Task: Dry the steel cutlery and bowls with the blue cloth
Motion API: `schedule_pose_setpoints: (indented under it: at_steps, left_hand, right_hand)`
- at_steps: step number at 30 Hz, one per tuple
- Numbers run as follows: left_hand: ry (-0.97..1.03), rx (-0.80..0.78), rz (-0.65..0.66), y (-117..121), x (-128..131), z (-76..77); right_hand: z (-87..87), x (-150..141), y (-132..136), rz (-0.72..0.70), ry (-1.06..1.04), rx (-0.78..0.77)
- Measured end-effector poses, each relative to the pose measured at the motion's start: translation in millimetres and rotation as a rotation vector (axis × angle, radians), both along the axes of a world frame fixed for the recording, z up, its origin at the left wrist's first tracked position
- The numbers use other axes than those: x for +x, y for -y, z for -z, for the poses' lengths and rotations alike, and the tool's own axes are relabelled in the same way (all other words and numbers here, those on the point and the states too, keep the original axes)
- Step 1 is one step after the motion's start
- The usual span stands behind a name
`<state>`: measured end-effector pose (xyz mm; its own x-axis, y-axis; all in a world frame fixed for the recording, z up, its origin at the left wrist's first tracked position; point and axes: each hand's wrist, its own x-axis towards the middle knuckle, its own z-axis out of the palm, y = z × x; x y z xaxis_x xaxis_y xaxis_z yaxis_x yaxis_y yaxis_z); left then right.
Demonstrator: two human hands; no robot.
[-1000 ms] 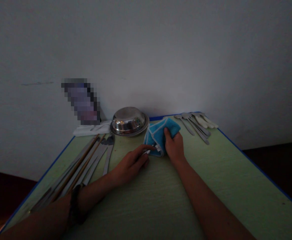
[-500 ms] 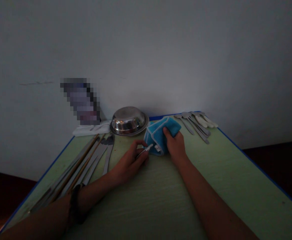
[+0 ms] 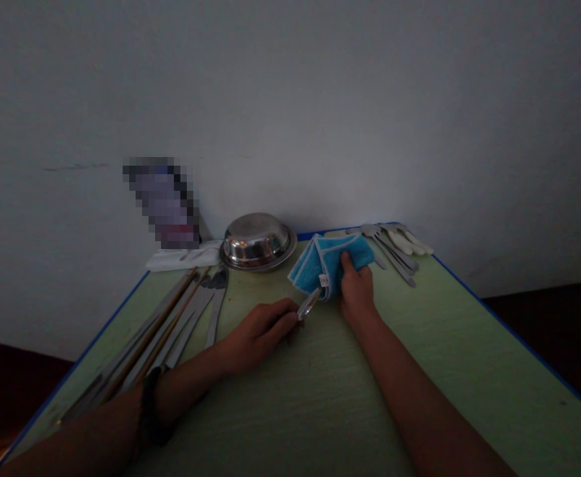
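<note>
My left hand (image 3: 265,329) is closed, pinching a shiny metal spoon (image 3: 309,305). The spoon's tip points up and to the right, touching or nearly touching the lower edge of a blue cloth (image 3: 315,262); most of its other end is hidden by my fingers. My right hand (image 3: 357,289) grips the folded cloth from the right, thumb on top. The cloth has pale edging and a small white tag. Both hands are over the pale green table (image 3: 310,397).
An upturned metal bowl (image 3: 256,235) stands by the wall. Long knives and chopsticks (image 3: 156,331) lie at the left. Forks and spoons (image 3: 392,255) lie at the back right, beside white-handled pieces (image 3: 404,242). A blurred upright device (image 3: 163,205) leans behind a white packet (image 3: 171,260).
The cloth and my right hand have moved slightly right. My left hand has turned, and the spoon's shiny end now shows outside the cloth.
</note>
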<state>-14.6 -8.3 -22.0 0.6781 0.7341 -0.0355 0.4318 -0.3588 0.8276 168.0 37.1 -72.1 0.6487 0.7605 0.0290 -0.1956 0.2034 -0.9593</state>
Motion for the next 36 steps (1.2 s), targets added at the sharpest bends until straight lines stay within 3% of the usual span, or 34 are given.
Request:
schedule_pose_setpoints:
  at_steps: [5,14,22,27,31,36]
  left_hand:
    - [0.038,0.022,-0.108,-1.5,0.4,4.6]
    - [0.029,-0.033,-0.112,-0.5,0.2,4.4]
    - [0.256,-0.134,-0.266,-0.1,4.1,8.0]
    - [0.077,-0.012,-0.213,-1.7,5.0,4.4]
    - [-0.033,0.059,-0.132,-1.8,4.3,2.0]
    - [-0.069,0.064,-0.085,-1.1,2.5,2.8]
  right_hand:
    - [0.1,1.5,0.0,-0.035,0.035,0.017]
    - [-2.4,1.4,1.3,-0.059,0.048,0.038]
    - [-6.2,-0.1,4.7,-0.199,-0.028,0.030]
    - [-16.0,-5.8,12.5,-0.226,0.056,0.022]
    - [-25.1,-8.5,19.6,-0.120,0.328,-0.057]
    - [-30.4,-10.9,23.7,-0.045,0.419,-0.141]
